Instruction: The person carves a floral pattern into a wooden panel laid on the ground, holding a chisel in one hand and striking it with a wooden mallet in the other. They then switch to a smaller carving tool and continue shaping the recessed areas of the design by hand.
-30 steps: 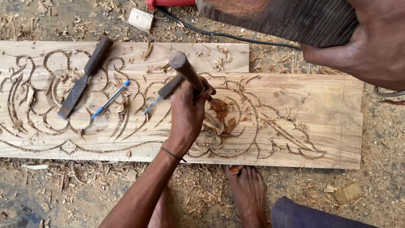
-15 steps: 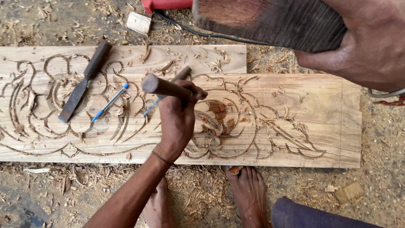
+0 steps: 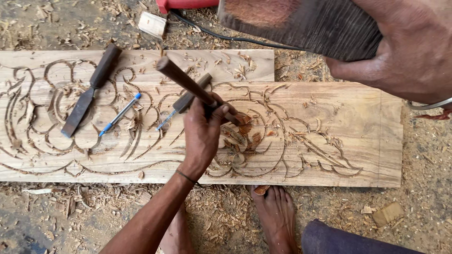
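Left hand closed around chisel, tip set on carved plank; right hand gripping wooden mallet above.

My left hand blocks mid-plank — a spare chisel, pen and second chisel crowd its left side; the right end lies bare — mallet overhead.

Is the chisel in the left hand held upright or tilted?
Tilted. The chisel in the left hand leans, its handle end toward the upper left and its tip down on the carved plank.
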